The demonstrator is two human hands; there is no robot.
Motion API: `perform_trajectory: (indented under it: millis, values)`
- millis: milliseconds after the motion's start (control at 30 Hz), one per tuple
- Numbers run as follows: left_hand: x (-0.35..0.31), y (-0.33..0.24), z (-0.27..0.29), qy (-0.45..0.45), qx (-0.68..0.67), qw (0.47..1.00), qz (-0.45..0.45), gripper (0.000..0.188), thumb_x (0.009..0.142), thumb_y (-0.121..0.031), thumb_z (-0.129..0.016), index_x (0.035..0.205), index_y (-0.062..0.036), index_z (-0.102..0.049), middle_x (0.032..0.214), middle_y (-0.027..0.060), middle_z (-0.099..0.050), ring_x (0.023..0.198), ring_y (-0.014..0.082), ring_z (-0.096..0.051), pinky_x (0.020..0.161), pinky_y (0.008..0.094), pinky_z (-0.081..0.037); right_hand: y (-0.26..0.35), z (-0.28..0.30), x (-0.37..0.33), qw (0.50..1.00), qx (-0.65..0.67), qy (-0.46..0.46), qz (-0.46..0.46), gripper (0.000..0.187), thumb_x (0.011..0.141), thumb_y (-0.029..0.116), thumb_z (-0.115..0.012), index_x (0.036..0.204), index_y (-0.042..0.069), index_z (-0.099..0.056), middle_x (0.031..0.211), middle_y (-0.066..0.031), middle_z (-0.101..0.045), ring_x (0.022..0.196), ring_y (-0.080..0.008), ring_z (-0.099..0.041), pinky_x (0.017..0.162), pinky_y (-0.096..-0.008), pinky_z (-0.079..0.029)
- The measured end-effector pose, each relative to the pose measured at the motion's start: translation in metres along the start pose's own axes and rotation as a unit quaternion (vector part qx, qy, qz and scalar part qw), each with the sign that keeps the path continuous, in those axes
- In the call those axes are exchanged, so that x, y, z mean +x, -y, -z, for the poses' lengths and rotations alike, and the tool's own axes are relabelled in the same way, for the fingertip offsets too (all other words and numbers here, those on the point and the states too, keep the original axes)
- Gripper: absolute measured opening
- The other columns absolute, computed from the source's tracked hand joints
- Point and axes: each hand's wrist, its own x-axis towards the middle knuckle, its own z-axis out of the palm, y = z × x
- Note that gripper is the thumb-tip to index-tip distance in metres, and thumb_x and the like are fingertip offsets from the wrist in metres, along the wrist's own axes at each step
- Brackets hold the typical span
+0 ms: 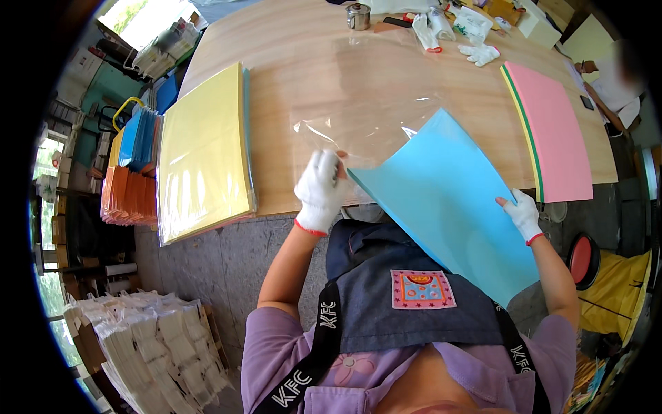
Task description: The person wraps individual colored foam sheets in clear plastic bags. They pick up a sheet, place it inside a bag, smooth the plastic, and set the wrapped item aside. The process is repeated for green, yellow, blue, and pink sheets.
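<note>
My right hand (522,215), in a white knit glove with bare fingertips, grips the right edge of a light blue sheet stack (448,200). The stack is tilted and bowed, its near end hanging over the table edge in front of my apron. My left hand (321,190), gloved the same way, is closed at the near edge of a clear plastic bag (365,124) lying flat on the table. The blue stack's left corner is beside my left thumb, and its far corner lies over the bag. Exactly where the bag's mouth lies is hard to see.
Yellow sheets in clear plastic (207,152) lie at the left. A pink stack (548,131) with green and yellow below lies right. Further back are a metal cup (358,16) and white gloves (478,54). Another person (614,86) sits at far right. White bundles (148,345) stand lower left.
</note>
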Motion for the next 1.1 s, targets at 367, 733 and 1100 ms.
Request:
perform_trajectory:
  millis: [367,733,1100]
  values:
    - [-0.065,-0.006,-0.057,0.090,-0.755,0.449,0.470,0.060,0.106,-0.051,-0.043,0.154,-0.0164,-0.034,0.145,0.0075,-0.051,0.138,0.0274,-0.046,0.111,0.0476,-0.040,-0.024,-0.028,0.050,0.999,-0.015,-0.029,-0.016,0.077,0.084,0.058,-0.070,0.125,-0.006,-0.063,0.102,-0.0242,-0.072,0.100,-0.0376,-0.069,0.086,-0.0422,-0.052]
    - [-0.062,-0.029,-0.110,-0.068,-0.567,0.635,0.520,0.054,0.092,-0.011,-0.063,0.143,-0.0075,-0.046,0.122,0.0074,-0.059,0.103,0.0188,-0.060,0.087,0.0345,-0.052,0.029,-0.008,0.125,0.992,0.068,0.106,-0.019,0.063,0.088,0.053,-0.068,0.111,-0.005,-0.067,0.094,-0.0161,-0.071,0.088,-0.0265,-0.066,0.087,-0.0377,-0.050]
    - [0.028,0.118,-0.099,0.027,-0.542,0.649,0.534,0.041,0.098,-0.023,-0.067,0.133,-0.0030,-0.055,0.117,0.0110,-0.064,0.103,0.0279,-0.066,0.080,0.0439,-0.057,0.046,-0.085,0.218,0.933,0.298,0.201,-0.031,0.078,0.090,0.058,-0.068,0.132,-0.007,-0.057,0.122,-0.0189,-0.065,0.108,-0.0257,-0.063,0.093,-0.0373,-0.050]
